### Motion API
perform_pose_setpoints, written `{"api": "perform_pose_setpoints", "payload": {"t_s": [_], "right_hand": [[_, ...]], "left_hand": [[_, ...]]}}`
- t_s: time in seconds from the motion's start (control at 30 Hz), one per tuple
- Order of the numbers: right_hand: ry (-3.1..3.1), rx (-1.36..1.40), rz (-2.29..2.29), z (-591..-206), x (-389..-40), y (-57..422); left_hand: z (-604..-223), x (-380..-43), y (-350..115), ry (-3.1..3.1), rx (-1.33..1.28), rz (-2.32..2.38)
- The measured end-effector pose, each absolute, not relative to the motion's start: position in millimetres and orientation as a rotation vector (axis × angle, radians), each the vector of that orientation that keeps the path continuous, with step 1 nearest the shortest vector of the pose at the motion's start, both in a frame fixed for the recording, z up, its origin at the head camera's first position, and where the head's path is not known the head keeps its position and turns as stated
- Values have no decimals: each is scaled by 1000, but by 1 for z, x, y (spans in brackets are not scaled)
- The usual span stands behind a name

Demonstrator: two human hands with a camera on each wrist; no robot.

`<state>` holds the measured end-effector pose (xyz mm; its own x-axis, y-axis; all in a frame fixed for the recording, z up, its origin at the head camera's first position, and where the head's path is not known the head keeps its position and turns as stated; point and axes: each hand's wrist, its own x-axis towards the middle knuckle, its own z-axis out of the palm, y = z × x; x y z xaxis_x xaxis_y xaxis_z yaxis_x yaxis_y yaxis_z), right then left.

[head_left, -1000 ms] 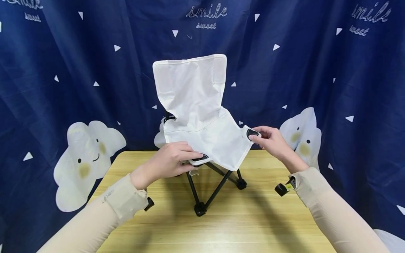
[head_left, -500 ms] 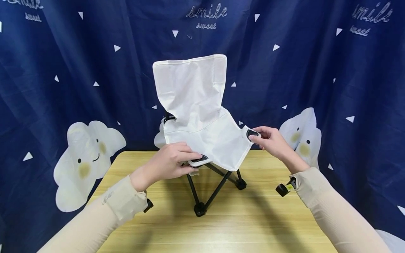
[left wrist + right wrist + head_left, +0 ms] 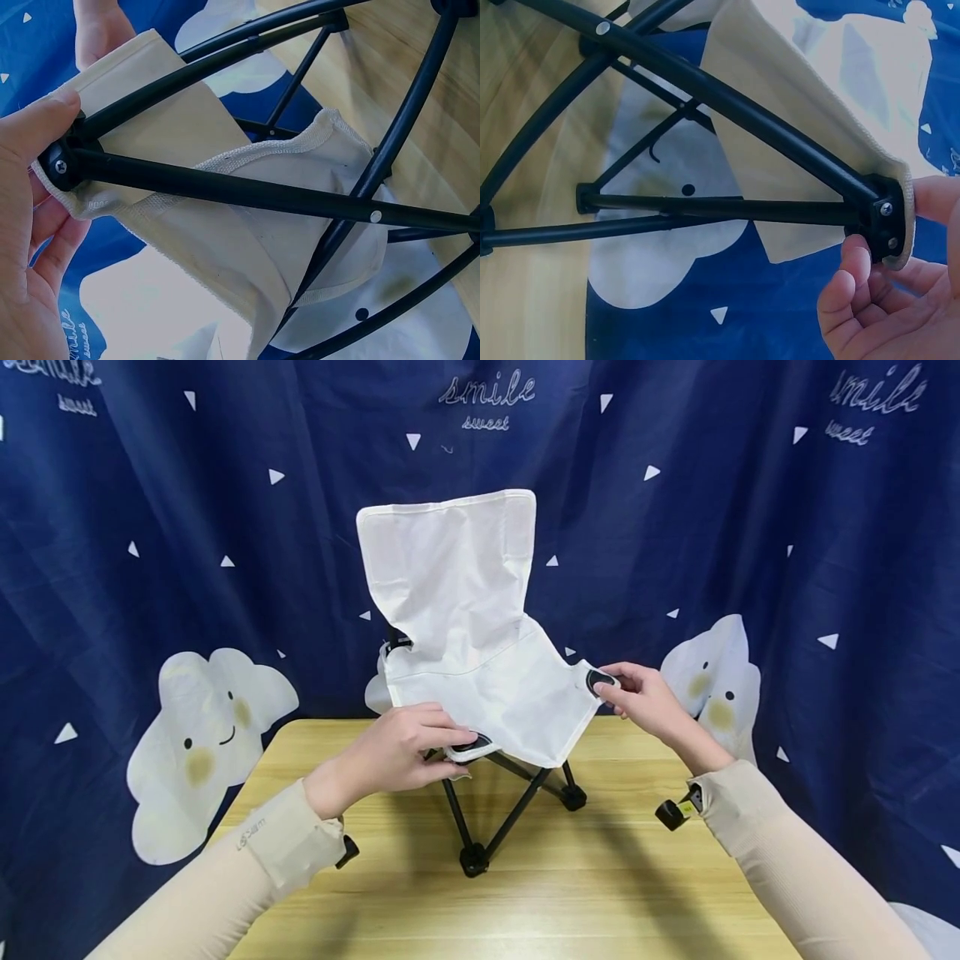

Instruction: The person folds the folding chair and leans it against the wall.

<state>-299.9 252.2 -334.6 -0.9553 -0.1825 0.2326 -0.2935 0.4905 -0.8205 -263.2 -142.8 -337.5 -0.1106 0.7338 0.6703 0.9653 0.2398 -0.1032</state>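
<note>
A small folding chair (image 3: pixel 450 577) with white fabric and black tube legs stands unfolded on the table, turned a little to one side. My left hand (image 3: pixel 405 747) grips the front left seat corner, its fingers over the black patch and its thumb beneath. In the left wrist view that hand's thumb (image 3: pixel 45 116) lies by the black corner joint (image 3: pixel 64 165). At the opposite front corner, my right hand (image 3: pixel 645 693) pinches the fabric by its black patch (image 3: pixel 598 682). The right wrist view shows curled fingers (image 3: pixel 855 277) around the screwed corner joint (image 3: pixel 881 217).
The wooden table (image 3: pixel 405 893) carries the chair's black feet (image 3: pixel 474 860). Close behind hangs a dark blue curtain (image 3: pixel 675 543) with white triangles and smiling clouds (image 3: pixel 210 743). A small black device (image 3: pixel 671 814) sits at the right cuff.
Both hands keep their hold on the seat corners. The left hand and its corner have shifted slightly left and down; the chair back leans a touch further left.
</note>
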Motion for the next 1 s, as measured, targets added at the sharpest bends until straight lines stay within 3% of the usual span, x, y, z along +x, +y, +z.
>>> {"api": "perform_pose_setpoints", "payload": {"t_s": [1.0], "right_hand": [[-2563, 389, 1512, -329, -303, 241]], "left_hand": [[-334, -275, -137, -1867, -1519, -576]]}}
